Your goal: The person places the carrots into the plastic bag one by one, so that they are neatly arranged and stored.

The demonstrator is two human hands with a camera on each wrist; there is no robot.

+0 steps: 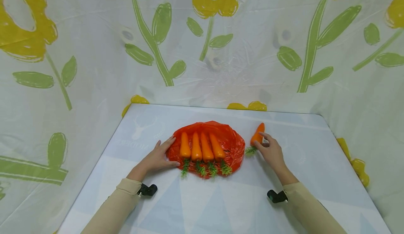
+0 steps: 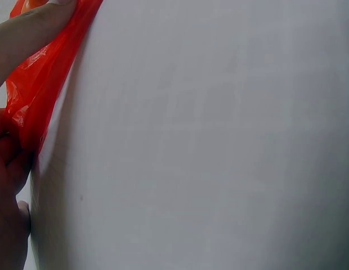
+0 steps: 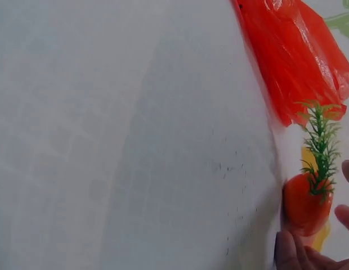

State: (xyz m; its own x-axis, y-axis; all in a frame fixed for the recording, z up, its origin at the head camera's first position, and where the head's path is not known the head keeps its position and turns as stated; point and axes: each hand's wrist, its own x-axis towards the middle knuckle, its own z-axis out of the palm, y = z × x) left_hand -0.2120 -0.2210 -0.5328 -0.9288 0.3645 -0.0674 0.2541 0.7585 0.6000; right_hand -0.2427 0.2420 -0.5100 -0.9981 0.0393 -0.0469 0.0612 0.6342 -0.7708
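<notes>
My left hand (image 1: 159,156) holds the left edge of a red plastic bag (image 1: 233,146), which lies spread on the table. In the left wrist view its thumb (image 2: 31,35) stretches across the red plastic, and curled fingers (image 2: 8,157) meet the edge lower down. Several toy carrots (image 1: 195,148) lie side by side on the bag, their green tops toward me. To the right of the bag, my right hand (image 1: 270,152) has thumb and fingers at the side of a single carrot (image 1: 257,135). That carrot's leafy top (image 3: 321,146) points toward the bag in the right wrist view.
The white table (image 1: 202,206) has a pale blue triangle pattern and rounded far corners. A curtain (image 1: 240,69) printed with yellow flowers hangs behind it and along both sides. Black wrist cameras (image 1: 148,190) are strapped at both beige sleeves.
</notes>
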